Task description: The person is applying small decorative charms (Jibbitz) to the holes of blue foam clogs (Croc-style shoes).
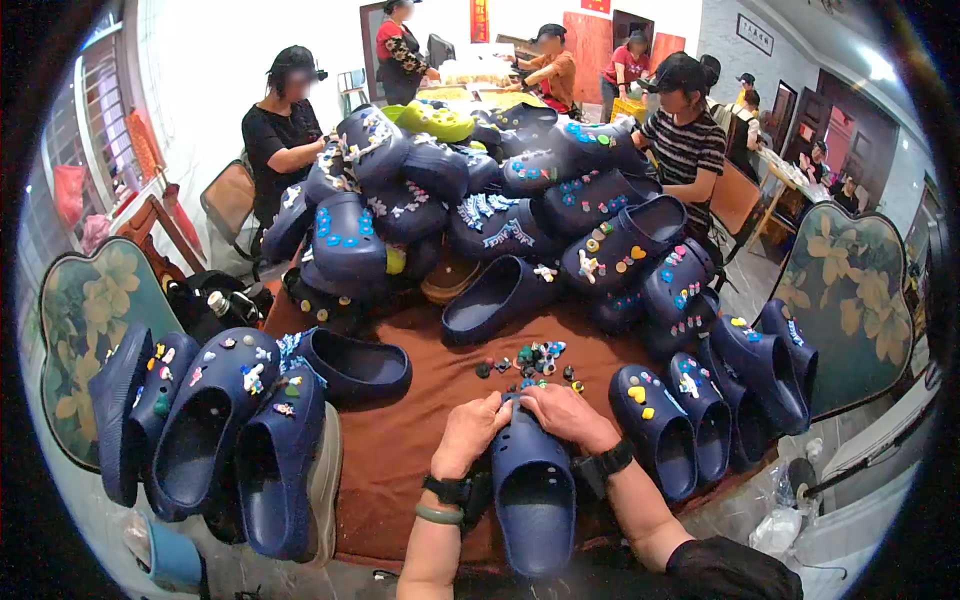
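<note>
A navy blue clog (535, 500) lies in front of me, its heel toward me and its holed toe pointing away. My left hand (475, 428) grips the left side of the toe, thumb on top. From the right, my right hand (568, 414) closes on the same toe, its thumb close to the left one. Whether a small charm sits between the fingertips is hidden. Just beyond my hands is a loose pile of small shoe charms (525, 360), dark, blue and white, spread on the brown cloth (400, 470).
A high heap of navy clogs (500, 235), many with charms, fills the far side of the table. More decorated clogs stand at the left (205, 450) and right (675, 440). Two floral-backed chairs (845, 290) flank the table. Several people work beyond, including one in a striped shirt (690, 140).
</note>
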A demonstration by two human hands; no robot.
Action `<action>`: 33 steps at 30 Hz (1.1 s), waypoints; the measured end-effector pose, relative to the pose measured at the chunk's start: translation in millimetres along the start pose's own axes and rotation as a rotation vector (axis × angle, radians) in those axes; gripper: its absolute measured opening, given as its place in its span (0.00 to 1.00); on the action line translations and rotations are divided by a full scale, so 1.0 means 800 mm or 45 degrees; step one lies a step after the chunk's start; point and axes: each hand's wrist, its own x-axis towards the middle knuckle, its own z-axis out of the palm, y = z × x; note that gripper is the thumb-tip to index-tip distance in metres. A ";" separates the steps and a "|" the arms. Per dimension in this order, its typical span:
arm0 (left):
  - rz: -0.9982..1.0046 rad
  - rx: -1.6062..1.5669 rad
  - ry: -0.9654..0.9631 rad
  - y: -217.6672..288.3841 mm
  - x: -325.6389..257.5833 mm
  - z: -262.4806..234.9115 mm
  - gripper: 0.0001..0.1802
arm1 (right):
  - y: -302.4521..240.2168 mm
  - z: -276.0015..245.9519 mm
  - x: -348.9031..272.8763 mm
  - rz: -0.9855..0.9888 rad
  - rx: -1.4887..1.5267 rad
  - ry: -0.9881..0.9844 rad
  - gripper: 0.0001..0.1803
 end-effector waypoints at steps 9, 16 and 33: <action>0.148 0.113 0.176 -0.004 0.008 0.008 0.13 | 0.016 0.011 0.004 0.128 0.315 0.214 0.14; -0.533 -0.994 0.267 -0.034 0.002 0.003 0.27 | 0.011 0.017 0.000 -0.077 0.642 0.462 0.14; -0.308 -0.048 -0.521 0.052 0.048 -0.037 0.20 | 0.021 0.033 -0.003 -0.165 0.762 0.393 0.14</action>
